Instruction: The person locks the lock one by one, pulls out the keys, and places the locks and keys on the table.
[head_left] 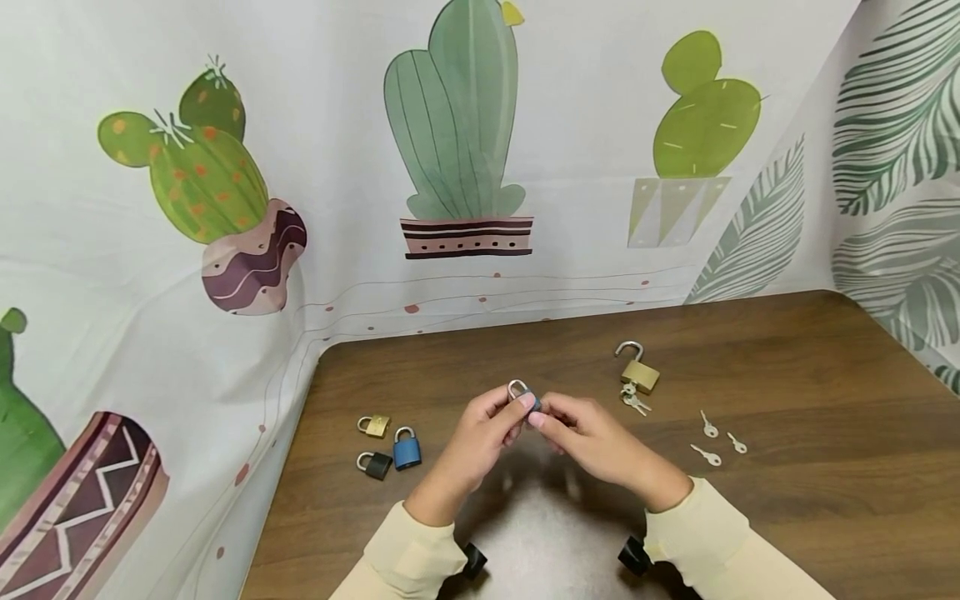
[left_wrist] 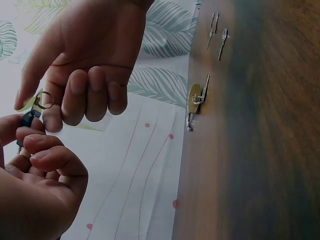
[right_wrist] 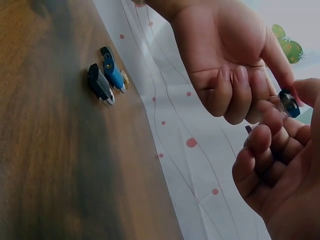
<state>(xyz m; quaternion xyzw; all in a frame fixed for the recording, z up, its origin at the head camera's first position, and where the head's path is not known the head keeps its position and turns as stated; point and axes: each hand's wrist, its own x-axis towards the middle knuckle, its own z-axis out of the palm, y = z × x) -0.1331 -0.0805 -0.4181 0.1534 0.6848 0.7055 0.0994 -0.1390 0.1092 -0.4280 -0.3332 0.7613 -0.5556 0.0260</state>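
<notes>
By the left grip [head_left: 478,429] a small lock [left_wrist: 28,118] is held, by the right grip [head_left: 591,435] a key [left_wrist: 36,104]; one far lock [head_left: 641,377] is undone, left locks [head_left: 407,453] seem locked.

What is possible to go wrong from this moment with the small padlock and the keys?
The small blue padlock might slip from the fingers of the left hand and drop to the table. The three loose keys look much alike in the head view, so they could be mixed up.
</notes>
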